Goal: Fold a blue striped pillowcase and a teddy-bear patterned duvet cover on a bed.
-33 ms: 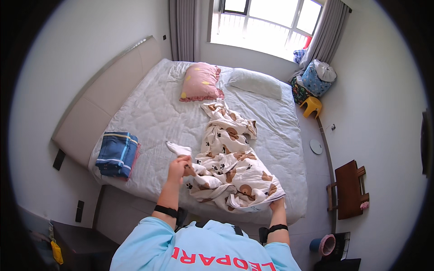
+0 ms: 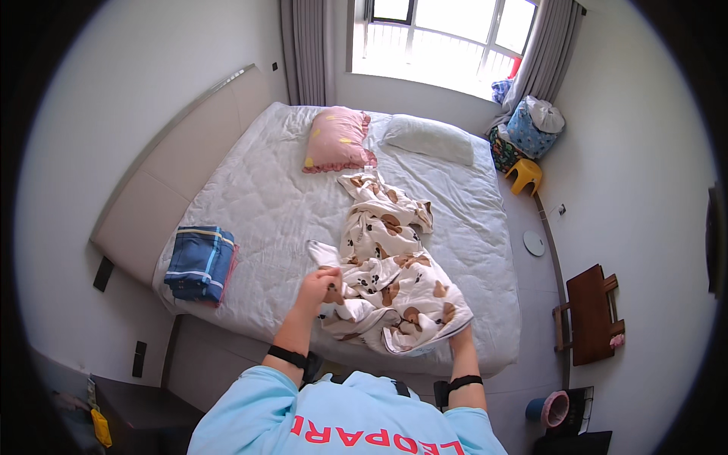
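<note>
A cream blanket [image 2: 387, 227] with brown bears and black paw prints lies bunched down the middle of the bed. My left hand [image 2: 320, 288] is closed around its near left part, and a pale flap stands up beyond my fingers. At the near right corner, my right hand [image 2: 459, 338] grips the blanket's dark-piped edge; the cloth covers most of its fingers. Between my hands the near end of the blanket sags in loose folds. Its far end reaches close to a pink ruffled pillow [image 2: 337, 139].
A white quilted cover [image 2: 250, 189] lies over the bed. Folded blue plaid cloth [image 2: 200, 262] sits at its left edge; a pale pillow [image 2: 429, 139] lies at the far side. Along the right wall stand a yellow stool [image 2: 525, 176], a brown wooden folding table [image 2: 591, 315] and a bin [image 2: 546, 409].
My left hand has moved right, toward the blanket's middle, bringing the pale flap with it. My right hand has shifted slightly left with the corner.
</note>
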Demonstrator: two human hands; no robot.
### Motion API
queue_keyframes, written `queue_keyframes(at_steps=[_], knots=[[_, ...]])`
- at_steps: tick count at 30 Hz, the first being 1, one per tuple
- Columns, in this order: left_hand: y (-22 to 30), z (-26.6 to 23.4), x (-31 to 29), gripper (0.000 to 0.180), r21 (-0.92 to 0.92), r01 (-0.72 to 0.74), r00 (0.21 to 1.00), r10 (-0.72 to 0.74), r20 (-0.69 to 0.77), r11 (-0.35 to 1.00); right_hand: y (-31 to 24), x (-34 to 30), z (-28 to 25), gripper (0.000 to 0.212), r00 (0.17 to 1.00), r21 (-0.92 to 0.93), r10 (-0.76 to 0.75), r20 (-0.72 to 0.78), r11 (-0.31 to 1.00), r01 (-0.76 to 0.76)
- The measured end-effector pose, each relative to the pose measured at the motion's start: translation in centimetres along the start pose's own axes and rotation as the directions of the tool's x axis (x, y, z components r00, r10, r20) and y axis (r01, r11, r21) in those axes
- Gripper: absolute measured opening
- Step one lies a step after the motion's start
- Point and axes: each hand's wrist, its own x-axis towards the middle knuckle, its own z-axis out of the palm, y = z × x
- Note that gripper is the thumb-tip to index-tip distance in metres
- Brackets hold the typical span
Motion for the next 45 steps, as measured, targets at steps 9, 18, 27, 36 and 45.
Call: queue_keyframes(at_steps=[9,18,27,36,45], knots=[[-4.2,6.5,0.8,0.028,0.479,-0.196,0.936,0.017,0.353,0.856,-4.7,-3.6,7.8,0.035,0.539,-0.317,-0.436,0.721,0.485,0.815],[-4.9,5.4,-0.1,0.025,0.511,-0.106,0.938,-0.085,0.337,0.853,-5.7,-3.3,7.5,0.026,0.712,-0.525,-0.125,0.691,0.591,0.612],[2.2,8.3,-5.0,0.017,0.463,-0.756,0.555,0.078,0.828,0.462,-5.4,-2.2,5.9,0.059,0.863,0.769,0.032,0.505,0.438,-0.466],[2.4,7.3,-1.1,0.02,0.325,-0.287,0.925,0.173,0.338,0.901,-10.5,5.7,-11.2,0.021,0.928,0.681,0.232,-0.292,0.731,0.032],[4.5,12.8,-2.9,0.04,0.267,-0.832,0.553,0.76,0.341,0.485,-18.1,1.0,-5.4,0.049,0.971,0.462,-0.014,-0.24,0.878,0.127]])
